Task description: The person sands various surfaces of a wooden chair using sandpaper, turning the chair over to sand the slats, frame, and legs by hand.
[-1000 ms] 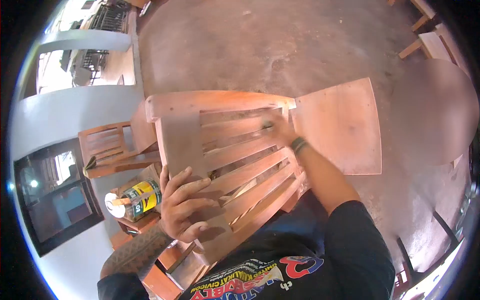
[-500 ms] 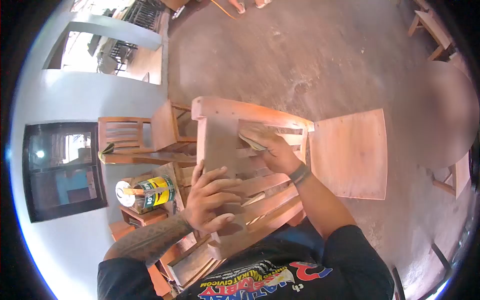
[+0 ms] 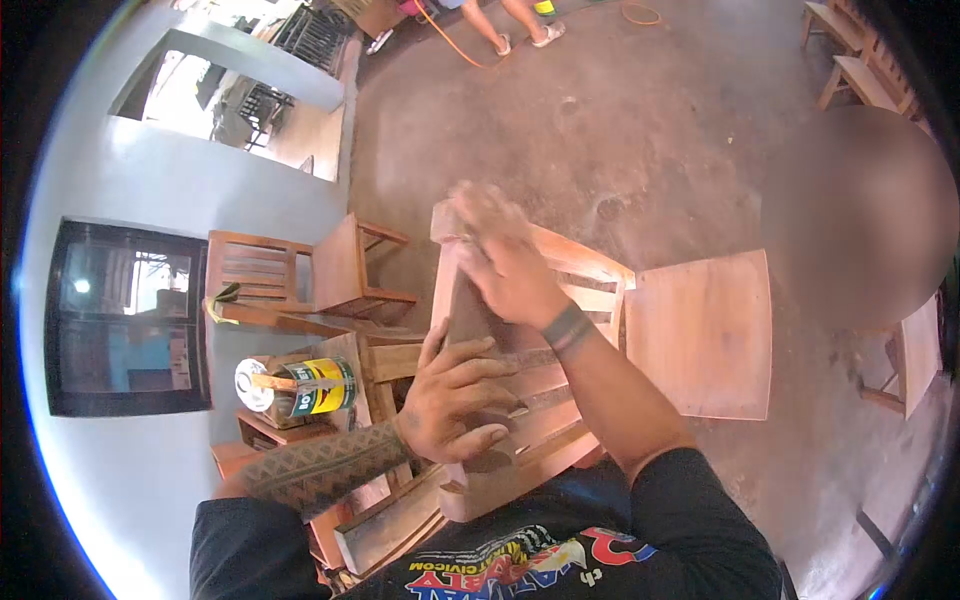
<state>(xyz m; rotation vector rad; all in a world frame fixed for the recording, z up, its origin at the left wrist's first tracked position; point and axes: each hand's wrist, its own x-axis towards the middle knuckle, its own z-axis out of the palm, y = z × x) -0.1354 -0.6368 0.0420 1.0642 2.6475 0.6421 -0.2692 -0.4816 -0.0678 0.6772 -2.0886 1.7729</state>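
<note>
A wooden chair with a slatted back (image 3: 545, 375) and a flat seat panel (image 3: 700, 335) lies before me, its wide top rail (image 3: 468, 300) towards the left. My left hand (image 3: 460, 400) grips the lower part of this rail, thumb along the outer edge and fingers spread over the face. At the rail's upper corner is my right hand (image 3: 505, 265), its fingertips blurred. The folded sheet seen under it half a second ago is hidden now beneath the palm and fingers.
Another wooden chair (image 3: 335, 265) stands at the left by a dark-framed window (image 3: 130, 320). A labelled can (image 3: 320, 388) lies below it. At the top are a person's legs (image 3: 510, 22) and an orange cord (image 3: 455, 42). More wooden furniture (image 3: 865, 80) is at the upper right.
My right hand has moved left along the chair back, from the slats across to the rail's upper corner. My left hand keeps its place on the rail. The view has shifted, showing more floor and the person's legs.
</note>
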